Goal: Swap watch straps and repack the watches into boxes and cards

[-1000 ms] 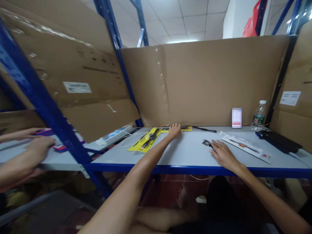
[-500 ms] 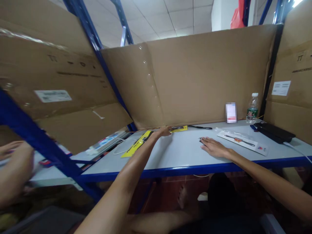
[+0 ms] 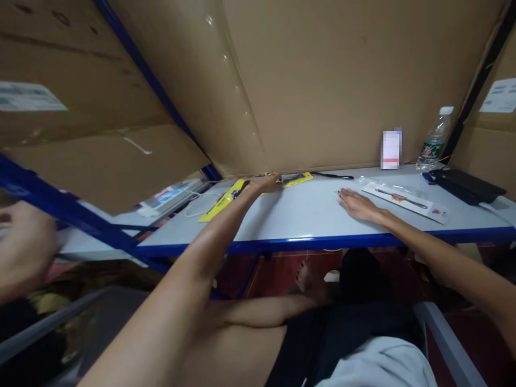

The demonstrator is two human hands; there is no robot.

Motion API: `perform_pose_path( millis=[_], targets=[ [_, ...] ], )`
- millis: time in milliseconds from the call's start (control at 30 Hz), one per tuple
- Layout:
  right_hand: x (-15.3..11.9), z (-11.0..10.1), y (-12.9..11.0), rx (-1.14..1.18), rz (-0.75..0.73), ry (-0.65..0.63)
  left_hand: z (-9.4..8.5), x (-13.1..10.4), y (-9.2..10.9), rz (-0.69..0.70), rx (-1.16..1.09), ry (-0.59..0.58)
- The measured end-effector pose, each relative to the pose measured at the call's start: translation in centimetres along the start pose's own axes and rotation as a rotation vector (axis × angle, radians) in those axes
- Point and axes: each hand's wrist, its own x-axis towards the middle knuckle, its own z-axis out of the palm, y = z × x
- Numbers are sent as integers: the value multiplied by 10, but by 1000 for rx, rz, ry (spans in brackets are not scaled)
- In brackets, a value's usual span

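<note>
My left hand (image 3: 274,184) reaches to the back of the table with its fingers curled over a yellow-carded tool (image 3: 300,179). The card shows on both sides of the hand, and the dark tool on it is partly covered. A shiny metal bit shows at the fingers. Beside my left forearm lies another yellow card (image 3: 221,207) with a dark tool, partly hidden by the arm. My right hand (image 3: 358,204) rests flat on the table, fingers stretched out. At its fingertips is a small metal piece (image 3: 337,192), too small to name.
A black strap (image 3: 332,176), a white card with a slim tool (image 3: 403,201), a phone (image 3: 391,149), a water bottle (image 3: 433,141) and a black case (image 3: 467,186) are on the table (image 3: 298,217). Cardboard walls (image 3: 322,86) enclose it. Another person's hand (image 3: 26,242) is at far left.
The view has tilted down, so the table sits higher in the picture and more of my lap shows. Both my hands keep nearly the same places on the table.
</note>
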Motion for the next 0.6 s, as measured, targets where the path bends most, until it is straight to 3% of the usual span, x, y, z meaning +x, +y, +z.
perform_pose_path(
  millis=[100, 233, 400, 500, 600],
  targets=[
    [-2, -5, 0, -39, 37, 32, -3, -11, 11, 15, 29, -51],
    [-3, -9, -2, -128, 57, 44, -10, -44, 28, 100, 55, -39],
    [-2, -6, 1, -133, 77, 114, -9, -85, 40, 172, -158, -61],
    [1, -12, -2, -122, -19, 163, -5, -95, 48, 169, -232, -22],
    [13, -26, -14, -150, 13, 251, -1, -96, 56, 216, -197, 22]
  ],
)
